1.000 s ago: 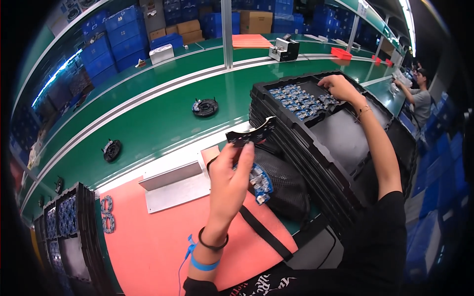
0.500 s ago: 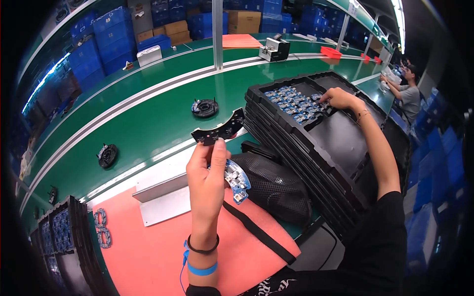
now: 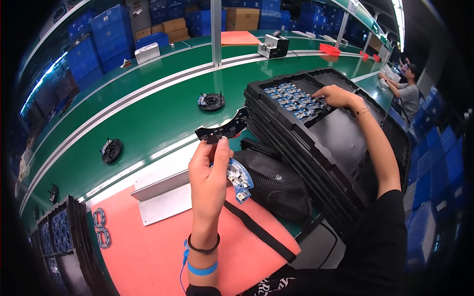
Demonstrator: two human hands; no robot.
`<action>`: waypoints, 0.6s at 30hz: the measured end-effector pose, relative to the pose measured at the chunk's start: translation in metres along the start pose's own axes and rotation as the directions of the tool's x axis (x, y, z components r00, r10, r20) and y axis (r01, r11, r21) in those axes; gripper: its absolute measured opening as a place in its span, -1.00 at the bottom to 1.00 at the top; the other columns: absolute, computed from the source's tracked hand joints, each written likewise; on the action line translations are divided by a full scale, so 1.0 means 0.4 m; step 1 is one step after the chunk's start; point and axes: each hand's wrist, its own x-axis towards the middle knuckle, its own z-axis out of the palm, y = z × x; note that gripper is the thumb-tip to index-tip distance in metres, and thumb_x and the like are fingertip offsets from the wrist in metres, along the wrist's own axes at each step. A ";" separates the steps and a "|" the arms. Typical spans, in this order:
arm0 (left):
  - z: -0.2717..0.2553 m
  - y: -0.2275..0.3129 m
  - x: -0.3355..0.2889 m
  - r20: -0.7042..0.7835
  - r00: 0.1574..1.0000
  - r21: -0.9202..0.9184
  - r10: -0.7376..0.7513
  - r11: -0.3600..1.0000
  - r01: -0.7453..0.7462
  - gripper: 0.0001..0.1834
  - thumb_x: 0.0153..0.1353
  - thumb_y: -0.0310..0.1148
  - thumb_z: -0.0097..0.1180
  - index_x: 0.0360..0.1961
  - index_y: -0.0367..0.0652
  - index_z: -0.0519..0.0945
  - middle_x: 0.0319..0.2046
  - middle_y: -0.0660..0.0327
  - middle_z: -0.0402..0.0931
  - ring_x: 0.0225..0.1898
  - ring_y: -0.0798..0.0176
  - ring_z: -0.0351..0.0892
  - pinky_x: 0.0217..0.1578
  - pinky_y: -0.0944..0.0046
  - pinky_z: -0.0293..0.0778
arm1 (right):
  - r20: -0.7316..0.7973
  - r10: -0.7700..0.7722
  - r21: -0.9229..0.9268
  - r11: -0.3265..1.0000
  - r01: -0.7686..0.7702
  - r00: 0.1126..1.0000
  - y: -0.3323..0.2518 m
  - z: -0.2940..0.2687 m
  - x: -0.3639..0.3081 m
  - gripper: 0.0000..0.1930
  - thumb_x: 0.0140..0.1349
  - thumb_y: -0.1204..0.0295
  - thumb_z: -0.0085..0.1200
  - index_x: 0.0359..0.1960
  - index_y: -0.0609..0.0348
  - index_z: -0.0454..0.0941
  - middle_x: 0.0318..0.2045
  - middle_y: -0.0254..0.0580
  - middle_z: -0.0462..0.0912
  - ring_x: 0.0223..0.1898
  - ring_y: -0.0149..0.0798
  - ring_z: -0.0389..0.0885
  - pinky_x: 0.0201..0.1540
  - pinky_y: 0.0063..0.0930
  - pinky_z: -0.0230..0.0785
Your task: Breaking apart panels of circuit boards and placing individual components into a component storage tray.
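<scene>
So, starting at the left edge of the counter, you've got a stack of black trays [image 3: 59, 232] full of blue boards, and a small blue ring-shaped part [image 3: 99, 228] lying on the salmon-pink mat [image 3: 143, 251] just beside it. Up on the green conveyor belt [image 3: 158, 108] sit two round black parts, one [image 3: 111, 149] toward the left and another [image 3: 211, 101] nearer the middle. Your left hand [image 3: 210, 172] is raised over the mat, fingertips pinching a curved black board [image 3: 222, 129] at its lower edge, with a blue curved circuit board [image 3: 238, 180] tucked against your palm. A black mesh pouch [image 3: 276, 185] lies just right of that hand. Further right, your right hand [image 3: 338, 96] reaches into the top tray [image 3: 340, 133] of the big black stack, fingers curled down on the blue boards [image 3: 294, 98] in it; can't tell if they've actually gripped one. Another person [image 3: 407, 91] works at the far right end.
</scene>
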 end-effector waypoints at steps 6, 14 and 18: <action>0.010 -0.001 -0.006 0.047 0.999 0.035 0.003 0.999 -0.004 -0.78 0.20 -0.30 -0.03 -0.41 -0.28 0.44 -0.63 0.34 0.37 -0.69 0.59 0.22 -0.74 0.54 0.12 | 0.035 0.053 0.017 0.998 -0.054 0.998 -0.028 -0.021 -0.017 -0.52 -0.14 0.64 -0.23 -0.10 0.13 0.48 -0.11 -0.01 0.49 -0.02 -0.07 0.39 0.07 -0.37 0.19; 0.024 -0.009 -0.008 0.094 0.995 0.054 0.015 0.998 -0.020 -0.78 0.20 -0.31 -0.03 -0.39 -0.30 0.46 -0.65 0.38 0.30 -0.67 0.60 0.20 -0.71 0.54 0.11 | -0.220 -0.168 0.141 0.969 0.202 0.961 -0.059 -0.059 -0.032 -0.68 -0.02 0.57 -0.13 -0.17 0.24 0.49 -0.25 -0.15 0.57 -0.23 -0.28 0.52 -0.11 -0.46 0.33; 0.027 -0.019 -0.008 0.094 0.994 0.097 -0.053 0.994 0.044 -0.78 0.19 -0.32 -0.02 -0.37 -0.30 0.49 -0.62 0.36 0.34 -0.62 0.58 0.24 -0.65 0.53 0.17 | -0.270 -0.313 0.590 0.693 0.413 0.911 -0.288 -0.091 -0.084 -0.72 0.12 0.41 -0.02 -0.13 0.24 0.47 -0.28 -0.25 0.54 -0.21 -0.45 0.46 -0.12 -0.59 0.31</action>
